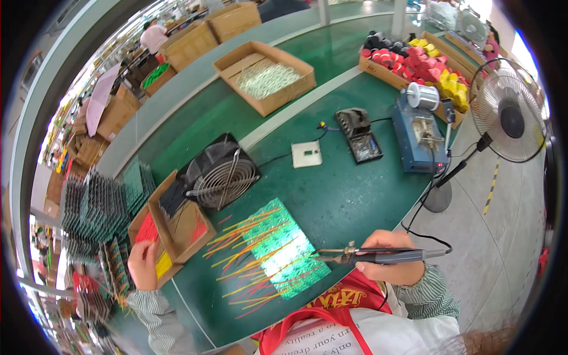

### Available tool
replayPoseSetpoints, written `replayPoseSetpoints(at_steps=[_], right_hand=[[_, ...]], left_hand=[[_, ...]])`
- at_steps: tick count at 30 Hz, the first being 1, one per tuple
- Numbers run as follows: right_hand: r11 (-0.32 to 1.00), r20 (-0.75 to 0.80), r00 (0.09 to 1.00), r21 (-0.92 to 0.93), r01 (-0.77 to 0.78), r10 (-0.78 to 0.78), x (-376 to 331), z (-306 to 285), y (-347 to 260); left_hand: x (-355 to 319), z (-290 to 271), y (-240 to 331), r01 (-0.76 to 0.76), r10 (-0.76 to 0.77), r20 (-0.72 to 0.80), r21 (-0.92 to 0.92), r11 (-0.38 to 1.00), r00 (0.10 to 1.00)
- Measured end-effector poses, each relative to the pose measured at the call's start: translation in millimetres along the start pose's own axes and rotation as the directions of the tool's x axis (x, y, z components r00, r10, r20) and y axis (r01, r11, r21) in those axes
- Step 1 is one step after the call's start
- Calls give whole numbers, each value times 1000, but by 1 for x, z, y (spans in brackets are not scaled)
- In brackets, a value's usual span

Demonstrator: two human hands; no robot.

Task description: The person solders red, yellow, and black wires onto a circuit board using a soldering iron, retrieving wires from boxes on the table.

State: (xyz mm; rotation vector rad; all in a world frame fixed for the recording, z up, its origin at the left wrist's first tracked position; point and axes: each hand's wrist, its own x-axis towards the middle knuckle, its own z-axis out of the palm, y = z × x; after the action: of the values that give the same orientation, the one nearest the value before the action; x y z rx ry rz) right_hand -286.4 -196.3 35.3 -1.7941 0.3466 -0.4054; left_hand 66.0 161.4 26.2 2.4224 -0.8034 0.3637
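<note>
Fingers of the right hand gripped a soldering iron, tip over the green board on the desk. Left of the board, the left hand reached into a wire box; its grip was hidden.

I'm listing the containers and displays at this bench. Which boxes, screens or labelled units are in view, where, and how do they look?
Open cardboard box: far on the bench, brown, holds pale wires.
Long cardboard tray: far right, red, yellow, black spools.
Small cardboard boxes: left, by the left hand, red and yellow wires.
White square unit: centre, small greenish display.
</note>
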Motion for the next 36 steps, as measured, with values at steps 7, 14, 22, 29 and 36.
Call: replayPoseSetpoints(at_steps=[7, 14, 22, 29, 36], right_hand=[[999, -88, 996, 45, 5, -1, -12, 1, 16], [997, -14, 997, -33, 74, -75, -16, -6, 6], [999, 73, 997, -37, 31, -29, -18, -6, 11], [1000, 95, 995, 15, 2, -3, -13, 0, 16], [1000, 99, 995, -16, -12, 13, -13, 2, 20]], left_hand=[[-31, 36, 170, 10, 193, 520, -362, 932, 832], [-64, 70, 211, 4, 290, 615, -430, 903, 733], [-81, 95, 211, 40, 270, 674, -407, 913, 688], [-79, 96, 210, 34, 290, 677, -422, 906, 676], [-78, 95, 210, 49, 284, 705, -412, 910, 650]])
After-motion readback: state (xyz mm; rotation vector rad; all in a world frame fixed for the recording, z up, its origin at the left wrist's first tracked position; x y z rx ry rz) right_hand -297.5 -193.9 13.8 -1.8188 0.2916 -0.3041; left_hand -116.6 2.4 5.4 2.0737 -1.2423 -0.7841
